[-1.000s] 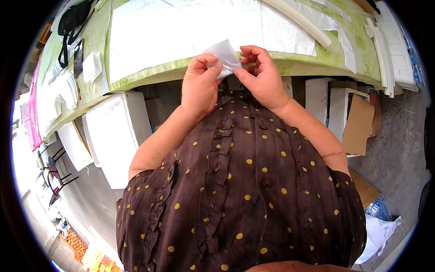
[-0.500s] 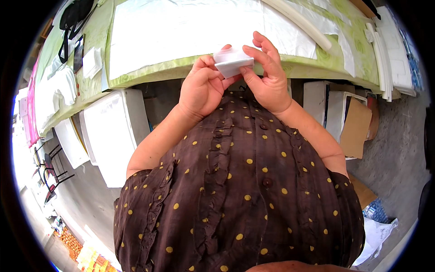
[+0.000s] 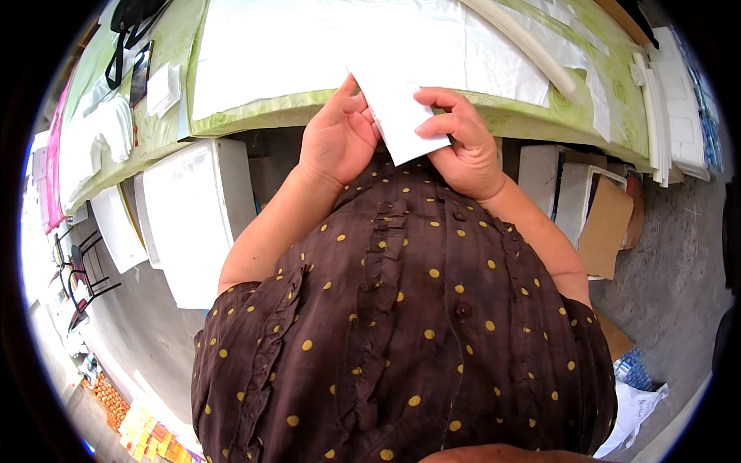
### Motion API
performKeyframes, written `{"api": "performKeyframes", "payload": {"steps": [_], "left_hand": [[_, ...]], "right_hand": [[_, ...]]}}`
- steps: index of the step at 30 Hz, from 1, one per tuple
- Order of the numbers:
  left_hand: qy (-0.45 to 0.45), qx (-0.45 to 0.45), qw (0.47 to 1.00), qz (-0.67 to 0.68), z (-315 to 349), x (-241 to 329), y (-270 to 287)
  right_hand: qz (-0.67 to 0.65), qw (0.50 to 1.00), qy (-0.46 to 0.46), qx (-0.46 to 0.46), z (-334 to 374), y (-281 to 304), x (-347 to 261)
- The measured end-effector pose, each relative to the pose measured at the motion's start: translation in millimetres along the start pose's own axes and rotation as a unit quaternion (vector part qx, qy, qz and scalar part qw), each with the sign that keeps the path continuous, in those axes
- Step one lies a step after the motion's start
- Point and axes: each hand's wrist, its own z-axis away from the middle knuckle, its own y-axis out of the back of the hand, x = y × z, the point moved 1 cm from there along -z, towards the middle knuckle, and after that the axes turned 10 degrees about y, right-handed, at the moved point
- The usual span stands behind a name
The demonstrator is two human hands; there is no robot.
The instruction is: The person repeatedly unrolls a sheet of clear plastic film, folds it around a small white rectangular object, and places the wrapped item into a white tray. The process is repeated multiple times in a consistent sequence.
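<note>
A white, flat sheet, seemingly folded (image 3: 403,123), slants between my hands above the table's near edge. My right hand (image 3: 463,150) pinches its right side, thumb and bent fingers at the lower right corner. With palm turned up, my left hand (image 3: 338,139) holds the left edge; its fingertips are partly hidden behind the sheet. The upper end of the sheet blends into a large white cloth or film (image 3: 285,54) spread over the table, so its outline there is hard to make out.
The table has a green patterned cover (image 3: 270,112). A long white roll (image 3: 525,46) lies at the back right. To the left are a small white stack (image 3: 164,89) and a black bag (image 3: 135,15). White boxes (image 3: 189,224) and an open carton (image 3: 602,224) stand below.
The sheet has turned and now shows a longer, flat white face hanging lower. My right hand has shifted slightly down; my left fingers have moved to the sheet's left edge.
</note>
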Motion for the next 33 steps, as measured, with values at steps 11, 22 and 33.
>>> {"api": "performKeyframes", "payload": {"steps": [11, 22, 33], "left_hand": [[0.013, 0.05, 0.998, -0.035, 0, -4, 3], [0.017, 0.048, 0.995, -0.087, 0, -8, 6], [0.111, -0.015, 0.976, -0.187, 8, -23, 0]], "right_hand": [[0.018, 0.999, 0.003, -0.038, -1, -1, -2], [-0.036, 0.997, -0.062, -0.014, 2, 1, -5], [-0.166, 0.961, -0.195, 0.105, 7, -3, 5]]}}
